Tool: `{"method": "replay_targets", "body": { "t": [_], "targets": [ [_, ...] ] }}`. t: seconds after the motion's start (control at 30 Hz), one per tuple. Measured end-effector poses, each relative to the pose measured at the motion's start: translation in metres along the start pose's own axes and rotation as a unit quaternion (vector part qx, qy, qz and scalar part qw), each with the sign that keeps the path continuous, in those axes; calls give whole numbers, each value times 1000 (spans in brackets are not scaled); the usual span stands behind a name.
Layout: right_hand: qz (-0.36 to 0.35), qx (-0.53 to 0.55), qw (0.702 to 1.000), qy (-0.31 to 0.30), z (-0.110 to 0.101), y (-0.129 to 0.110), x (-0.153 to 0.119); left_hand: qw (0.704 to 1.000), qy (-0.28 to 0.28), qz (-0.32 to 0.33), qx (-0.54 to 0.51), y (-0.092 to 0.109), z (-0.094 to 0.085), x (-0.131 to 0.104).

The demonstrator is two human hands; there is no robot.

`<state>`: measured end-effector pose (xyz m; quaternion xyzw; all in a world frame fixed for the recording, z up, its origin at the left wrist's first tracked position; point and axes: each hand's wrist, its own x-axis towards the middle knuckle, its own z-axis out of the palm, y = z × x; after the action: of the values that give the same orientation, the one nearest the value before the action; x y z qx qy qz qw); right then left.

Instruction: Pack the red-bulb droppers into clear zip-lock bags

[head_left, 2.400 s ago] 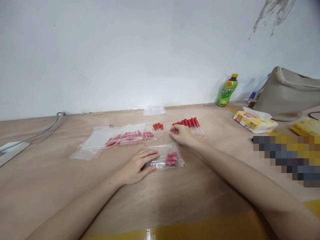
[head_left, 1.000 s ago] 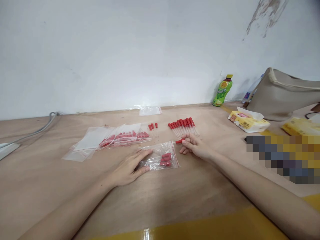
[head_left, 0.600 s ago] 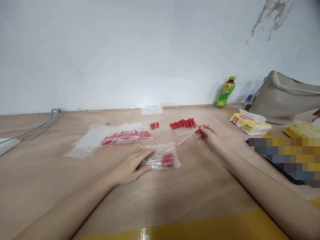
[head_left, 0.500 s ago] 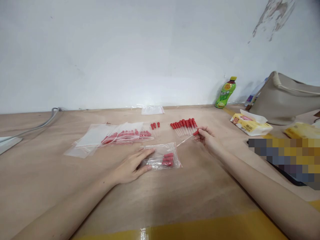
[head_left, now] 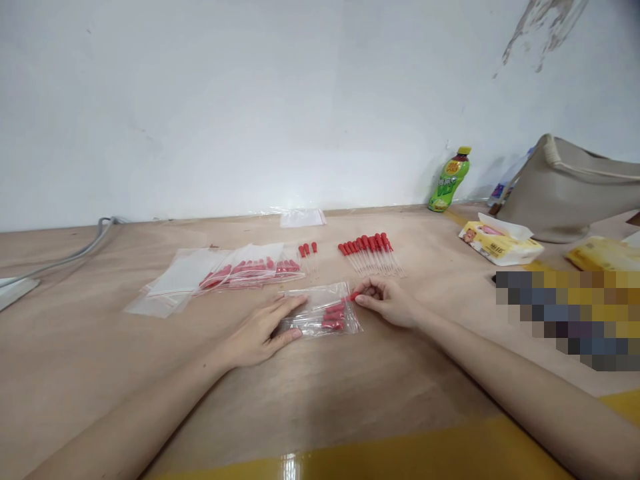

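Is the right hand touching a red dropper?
Touching: the head view shows the right hand pinching the red dropper by its bulb end.

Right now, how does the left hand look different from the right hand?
The left hand has its fingers spread, but the right hand is curled into a pinch. The left hand rests on the clear bag, while the right hand holds a red-topped dropper at the bag's other end. Both hands are bare.
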<state>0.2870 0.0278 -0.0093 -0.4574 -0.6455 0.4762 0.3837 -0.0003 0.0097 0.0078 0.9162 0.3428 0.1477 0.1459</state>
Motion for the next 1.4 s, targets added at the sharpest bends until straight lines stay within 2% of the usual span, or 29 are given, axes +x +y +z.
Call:
{"method": "replay_targets", "body": {
  "t": [0.27,0.33,0.5,0.6,0.67,0.73,0.83,1.0,1.13,1.27,1.4],
  "targets": [
    [-13,-146,985,91,18,1,11,1000,11,11,9,1,1,2],
    [-25,-148,985,86,23,1,11,1000,15,15,13,0,1,2],
    [-107,-158,982,11,25,-1,8,999,18,21,17,0,2,3],
    [-64,-178,980,54,15,-3,16,999,13,28,19,2,2,5],
    [-39,-203,972,112,9,-8,27,999,10,28,19,2,2,5],
    [-46,-238,960,141,7,-15,43,1000,10,24,17,3,2,5],
    [-42,-290,945,149,16,-25,74,1000,10,23,15,2,2,4],
    [9,-376,917,132,49,-31,124,1000,4,26,14,1,1,3],
    [56,-404,907,106,63,-28,143,1000,2,25,13,2,0,3],
    [62,-402,909,94,51,-31,131,1000,-3,23,13,3,-2,3],
    [23,-379,918,114,14,-32,97,1000,-1,22,14,3,-2,2]
  ]
}}
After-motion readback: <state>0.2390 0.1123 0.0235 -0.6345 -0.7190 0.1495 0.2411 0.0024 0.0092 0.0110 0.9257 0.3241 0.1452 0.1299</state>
